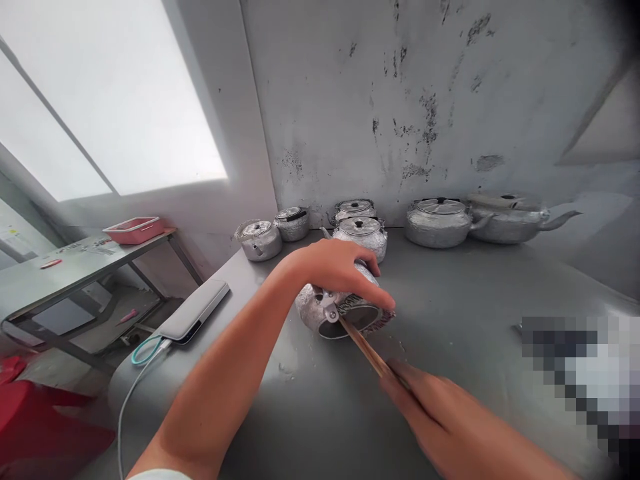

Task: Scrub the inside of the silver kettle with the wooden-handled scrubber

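A dented silver metal kettle [311,315] lies tipped on the table, its round opening facing me. My left hand [343,265] is closed over its upper side, thumb and fingers gripping the body. In my right hand [425,400], closed, is a thin wooden stick [367,350], perhaps a pair held together. Its far end meets the kettle's opening beside a metal handle bracket [329,308]; the very tip is hidden. Along the rim runs a patterned, reddish and greenish strip [383,321] that I cannot identify.
Several silver kettles stand along the wall, including one with a lid [440,223] and one with a long spout [510,220]. A power bank [195,312] with a cable lies at the table's left edge. A pink basket [135,230] sits on the side table. A red stool [45,420] is lower left.
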The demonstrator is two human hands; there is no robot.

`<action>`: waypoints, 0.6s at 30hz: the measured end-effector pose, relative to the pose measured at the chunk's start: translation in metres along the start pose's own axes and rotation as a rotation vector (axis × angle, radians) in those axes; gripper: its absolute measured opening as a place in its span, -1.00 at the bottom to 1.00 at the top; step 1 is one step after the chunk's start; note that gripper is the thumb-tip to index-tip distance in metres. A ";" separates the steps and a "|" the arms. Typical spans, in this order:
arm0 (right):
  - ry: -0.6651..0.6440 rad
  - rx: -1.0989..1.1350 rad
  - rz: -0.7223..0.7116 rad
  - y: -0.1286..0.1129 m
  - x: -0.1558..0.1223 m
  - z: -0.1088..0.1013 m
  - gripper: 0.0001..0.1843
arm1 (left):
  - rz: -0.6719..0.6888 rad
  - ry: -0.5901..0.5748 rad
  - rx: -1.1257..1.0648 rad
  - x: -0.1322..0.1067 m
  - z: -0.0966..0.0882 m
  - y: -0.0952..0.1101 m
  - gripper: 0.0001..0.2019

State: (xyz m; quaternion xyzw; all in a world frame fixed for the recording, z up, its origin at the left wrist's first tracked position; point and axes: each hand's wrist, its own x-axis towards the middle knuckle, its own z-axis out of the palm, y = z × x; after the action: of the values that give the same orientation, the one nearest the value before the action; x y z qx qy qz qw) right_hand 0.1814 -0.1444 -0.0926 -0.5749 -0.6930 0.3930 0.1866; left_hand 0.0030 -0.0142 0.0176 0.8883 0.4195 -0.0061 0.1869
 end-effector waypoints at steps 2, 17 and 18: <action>0.024 -0.006 -0.026 0.002 0.000 -0.002 -0.72 | 0.003 0.001 -0.007 0.000 0.000 -0.001 -0.34; -0.091 0.019 0.181 0.009 0.011 0.012 -0.57 | -0.004 -0.021 -0.094 0.005 -0.005 -0.017 -0.34; -0.091 0.030 0.164 0.009 0.010 0.014 -0.57 | 0.001 -0.019 -0.096 0.005 -0.005 -0.017 -0.35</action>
State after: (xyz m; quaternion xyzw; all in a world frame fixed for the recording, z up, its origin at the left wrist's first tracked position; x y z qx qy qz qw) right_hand 0.1747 -0.1389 -0.1105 -0.6083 -0.6454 0.4432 0.1306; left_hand -0.0071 0.0013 0.0156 0.8783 0.4172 0.0058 0.2335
